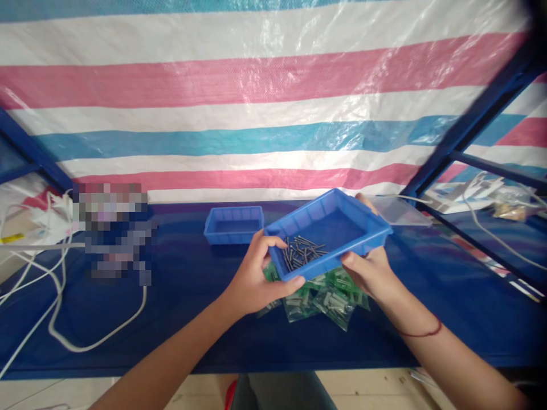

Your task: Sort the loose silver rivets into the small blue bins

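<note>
A blue plastic bin (331, 222) is held up off the shelf, tilted down toward its left end. My left hand (258, 276) grips that left end, fingers over the rim and thumb along the near side. At the right end my right hand (370, 267) is closed on the bin, thumb on the near wall and fingers behind the far side. Several dark screws (301, 250) lie heaped in the bin's left corner. Beneath it, a pile of small clear and green plastic packets (329, 299) rests on the shelf, partly hidden by the bin and hands.
Another blue bin (235, 226) stands at the back, left of the held one. White cables (60, 285) trail over the left side. A striped plastic sheet (256, 85) hangs behind, and blue metal posts (474, 102) frame the shelf (192, 324). Part of the left is pixelated.
</note>
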Motion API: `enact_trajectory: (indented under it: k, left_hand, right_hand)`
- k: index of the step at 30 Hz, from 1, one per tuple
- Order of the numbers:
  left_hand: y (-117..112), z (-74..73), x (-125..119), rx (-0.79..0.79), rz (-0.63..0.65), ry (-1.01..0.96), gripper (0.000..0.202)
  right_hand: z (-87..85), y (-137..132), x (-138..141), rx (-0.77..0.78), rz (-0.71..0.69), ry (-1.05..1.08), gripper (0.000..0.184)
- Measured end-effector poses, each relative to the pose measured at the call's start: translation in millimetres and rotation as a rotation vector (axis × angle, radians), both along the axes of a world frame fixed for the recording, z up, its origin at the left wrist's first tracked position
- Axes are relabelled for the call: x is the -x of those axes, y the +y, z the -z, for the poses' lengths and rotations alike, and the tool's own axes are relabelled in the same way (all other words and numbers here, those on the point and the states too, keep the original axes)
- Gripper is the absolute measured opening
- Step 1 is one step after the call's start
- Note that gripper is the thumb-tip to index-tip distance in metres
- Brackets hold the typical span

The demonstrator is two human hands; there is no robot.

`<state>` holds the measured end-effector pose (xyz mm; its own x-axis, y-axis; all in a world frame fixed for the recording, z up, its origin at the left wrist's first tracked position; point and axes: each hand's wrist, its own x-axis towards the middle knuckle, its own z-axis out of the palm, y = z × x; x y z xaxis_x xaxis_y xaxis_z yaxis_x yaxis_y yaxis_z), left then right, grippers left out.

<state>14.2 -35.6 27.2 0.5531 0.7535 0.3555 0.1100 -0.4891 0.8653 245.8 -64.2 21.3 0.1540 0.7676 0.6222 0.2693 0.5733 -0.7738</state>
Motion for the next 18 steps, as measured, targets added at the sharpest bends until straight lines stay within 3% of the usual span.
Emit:
enact_trajectory:
  k: [2,4,7,10,18]
  left_hand:
    - [1,9.6,5,-0.052,-0.01,0.158,0.076]
    - [4,17.8,13,-0.128,-0.067,0.304,0.099]
    - [5,28.1,18,-0.208,-0.095,0.416,0.107]
    - [3,35.0,16,-0.261,-0.067,0.425,0.107]
    - [1,41.1,14,-0.424,-0.015,0.405,0.077]
  right_hand:
    - [-3.7,6,0,0.027,-0.028,-0.024,0.087]
    - [-16.3,8,0,0.011,-0.023,-0.196,0.081]
    - [-37.9,10,5,0.002,-0.055,-0.532,0.072]
    - [-50.4,12,19,-0.012,-0.152,-0.718,0.07]
    - [-66.2,24,58,-0.02,-0.305,-0.932,0.065]
